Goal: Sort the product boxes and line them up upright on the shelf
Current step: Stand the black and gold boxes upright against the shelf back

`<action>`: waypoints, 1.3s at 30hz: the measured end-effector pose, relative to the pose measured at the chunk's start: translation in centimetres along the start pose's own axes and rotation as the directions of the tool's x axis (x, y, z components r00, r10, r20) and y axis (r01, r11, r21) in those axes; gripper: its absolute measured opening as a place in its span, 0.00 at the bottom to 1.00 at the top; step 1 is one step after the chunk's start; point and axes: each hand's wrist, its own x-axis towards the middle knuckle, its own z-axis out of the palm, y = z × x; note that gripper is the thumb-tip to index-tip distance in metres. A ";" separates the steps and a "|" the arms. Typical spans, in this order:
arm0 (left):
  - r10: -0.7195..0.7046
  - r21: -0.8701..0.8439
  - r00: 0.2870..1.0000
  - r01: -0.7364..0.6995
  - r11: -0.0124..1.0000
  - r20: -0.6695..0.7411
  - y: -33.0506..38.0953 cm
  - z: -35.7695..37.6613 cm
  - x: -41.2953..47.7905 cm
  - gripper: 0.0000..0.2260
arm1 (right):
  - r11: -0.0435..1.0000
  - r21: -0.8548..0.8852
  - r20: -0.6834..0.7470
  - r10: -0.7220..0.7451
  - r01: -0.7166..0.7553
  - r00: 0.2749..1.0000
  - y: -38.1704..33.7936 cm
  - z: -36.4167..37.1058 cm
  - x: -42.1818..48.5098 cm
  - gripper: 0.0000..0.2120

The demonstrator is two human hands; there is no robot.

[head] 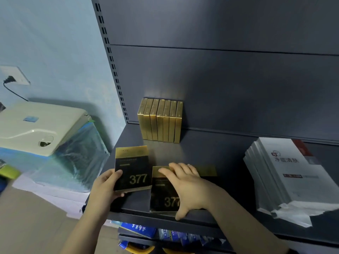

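Observation:
Several gold boxes (160,121) stand upright in a tight row at the back left of the dark shelf (229,149). My left hand (105,187) grips a black-and-gold box marked 377 (132,169) by its left edge, tilted up off the shelf. My right hand (185,187) lies over a second 377 box (161,191) that is flat near the front edge, fingers over its top and thumb at its lower side. A third flat box (207,171) shows partly behind that hand.
A leaning stack of white and red boxes (286,173) fills the shelf's right side. A white appliance (36,125) on plastic wrap sits left of the shelf. Blue packages (139,230) lie on the lower shelf.

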 end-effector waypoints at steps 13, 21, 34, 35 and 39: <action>-0.140 0.169 0.933 0.087 0.982 0.332 0.2 4.8 -2.5 0.16 | 0.997 0.015 -0.149 -0.074 0.078 0.986 -0.9 -1.9 -0.4 0.58; -0.068 0.163 0.979 0.037 0.986 0.193 -0.4 4.4 -1.5 0.12 | 0.978 -0.076 0.074 0.201 -0.195 0.977 4.0 -0.7 -3.5 0.66; -0.080 0.217 0.926 -0.002 0.976 0.369 -0.2 6.3 -1.3 0.32 | 0.982 0.183 -0.254 -0.004 0.052 0.967 0.3 -1.7 -0.8 0.65; -0.053 0.225 0.941 -0.025 0.974 0.335 0.0 6.5 -1.4 0.30 | 0.972 0.233 -0.279 0.061 0.006 0.958 0.5 -1.5 -1.0 0.66; 0.225 0.343 0.957 -0.277 0.897 0.184 0.2 8.3 -2.8 0.29 | 0.769 0.637 -0.213 0.231 -0.045 0.949 0.6 -0.5 -2.7 0.70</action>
